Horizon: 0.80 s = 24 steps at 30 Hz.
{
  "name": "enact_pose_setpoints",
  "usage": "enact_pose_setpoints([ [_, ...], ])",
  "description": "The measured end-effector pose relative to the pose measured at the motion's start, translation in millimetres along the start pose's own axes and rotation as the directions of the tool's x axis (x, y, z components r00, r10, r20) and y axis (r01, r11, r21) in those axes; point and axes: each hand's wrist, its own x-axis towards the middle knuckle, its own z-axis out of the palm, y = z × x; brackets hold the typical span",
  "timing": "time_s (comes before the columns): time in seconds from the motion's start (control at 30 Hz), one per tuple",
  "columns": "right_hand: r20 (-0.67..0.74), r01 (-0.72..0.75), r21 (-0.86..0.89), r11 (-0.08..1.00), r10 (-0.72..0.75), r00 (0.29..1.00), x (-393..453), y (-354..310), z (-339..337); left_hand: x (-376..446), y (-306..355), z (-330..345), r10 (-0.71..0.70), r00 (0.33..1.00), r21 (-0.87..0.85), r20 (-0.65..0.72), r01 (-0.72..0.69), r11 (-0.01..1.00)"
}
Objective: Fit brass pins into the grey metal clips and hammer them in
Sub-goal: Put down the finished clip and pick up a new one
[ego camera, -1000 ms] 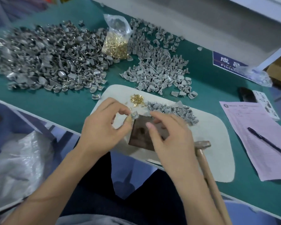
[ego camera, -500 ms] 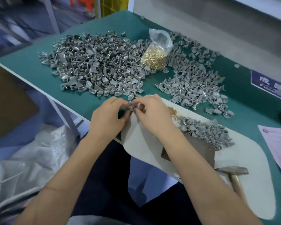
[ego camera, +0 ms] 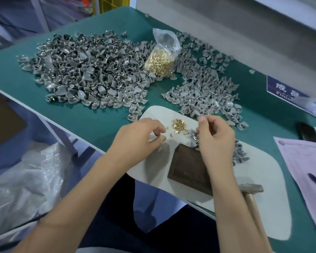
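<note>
At frame centre, the curled left hand [ego camera: 140, 137] and right hand [ego camera: 215, 137] hold nothing visible; next, picking a brass pin [ego camera: 179, 125].

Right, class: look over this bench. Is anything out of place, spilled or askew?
One thing: the pad hangs over the table's near edge, with the dark block close to that overhang. The clips and loose pins lie in piles, seemingly on purpose.
</note>
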Motion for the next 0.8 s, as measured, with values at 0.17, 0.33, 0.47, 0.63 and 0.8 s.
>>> enact_pose_setpoints([
  [0.17,-0.074,-0.043,0.085,0.995,0.050,0.996,-12,8,-2,16,22,20,0.000,1.000,0.100,0.018,-0.002,0.995],
  [0.33,-0.165,-0.106,0.274,0.956,0.155,0.974,-9,13,-4,23,29,24,-0.035,0.999,0.154,0.014,0.032,0.988],
  [0.47,-0.170,-0.111,0.345,0.932,0.179,0.969,-10,16,-8,30,31,21,-0.068,0.992,0.128,0.108,0.054,0.990],
  [0.63,-0.171,-0.097,0.359,0.928,0.167,0.971,-11,15,-9,29,35,23,-0.071,0.991,0.284,0.116,0.036,0.958],
  [0.8,-0.142,-0.093,0.345,0.934,0.150,0.978,-12,15,-10,29,30,19,-0.073,0.995,0.123,0.065,0.064,0.990],
])
